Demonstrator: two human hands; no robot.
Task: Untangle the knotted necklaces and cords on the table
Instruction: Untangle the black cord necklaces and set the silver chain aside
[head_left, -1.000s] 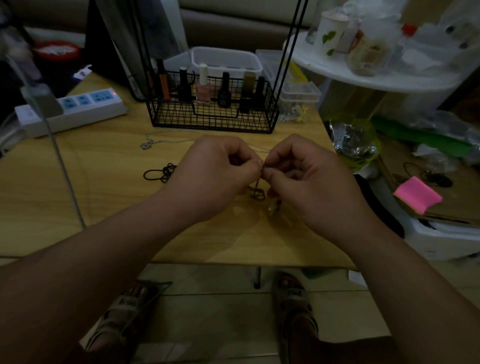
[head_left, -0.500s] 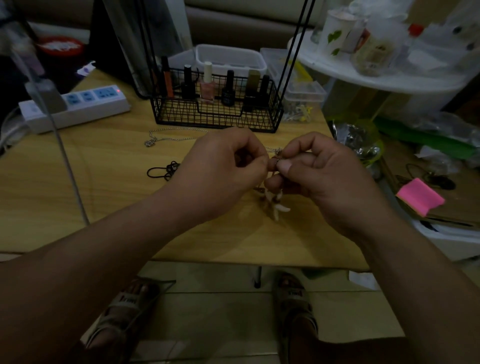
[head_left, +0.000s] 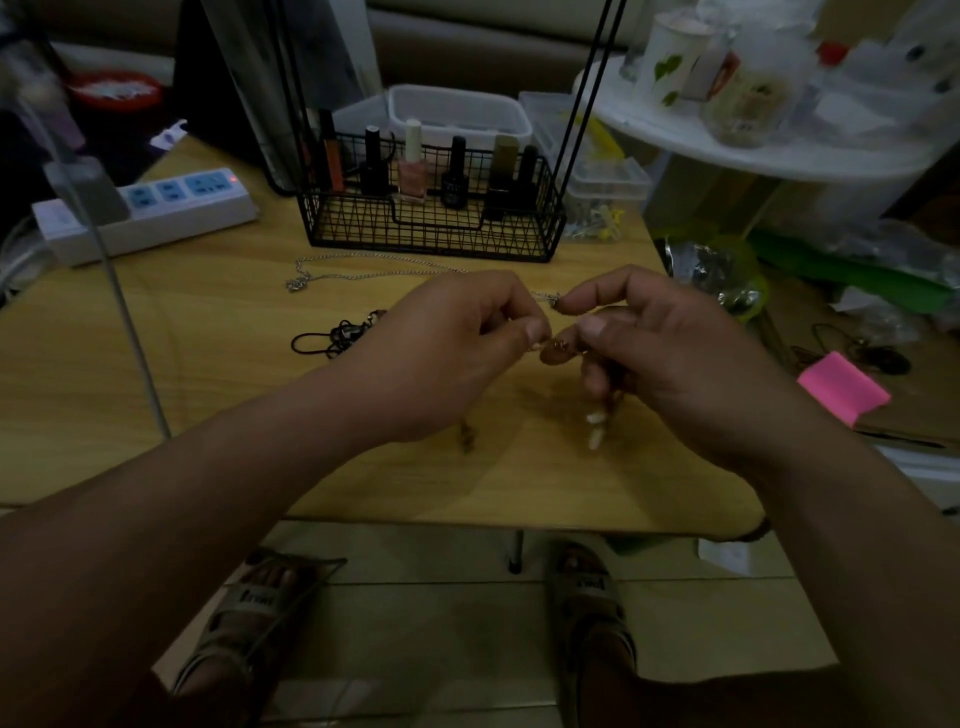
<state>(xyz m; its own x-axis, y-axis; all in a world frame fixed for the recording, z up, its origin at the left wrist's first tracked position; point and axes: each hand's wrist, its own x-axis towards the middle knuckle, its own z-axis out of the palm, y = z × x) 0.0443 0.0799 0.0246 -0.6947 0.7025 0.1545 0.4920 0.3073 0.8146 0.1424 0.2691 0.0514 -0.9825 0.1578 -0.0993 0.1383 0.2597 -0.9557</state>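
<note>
Since the earlier frame, the left hand (head_left: 447, 364) and the right hand (head_left: 675, 358) are drawn slightly apart. On the table (head_left: 156, 374), a black cord (head_left: 335, 338) and a silver chain (head_left: 374, 272) are seen lying. Between both hands, a knotted necklace (head_left: 558, 347) is pinched by curled fingertips (head_left: 535, 328), above the tabletop.

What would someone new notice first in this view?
Both hands meet above the middle of the light wooden table. The left hand and right hand pinch a thin necklace with brown and pale beads between their fingertips. Beyond and to the left, a thin silver chain and a knotted black cord lie on the table in front of a black wire basket of nail-polish bottles.
</note>
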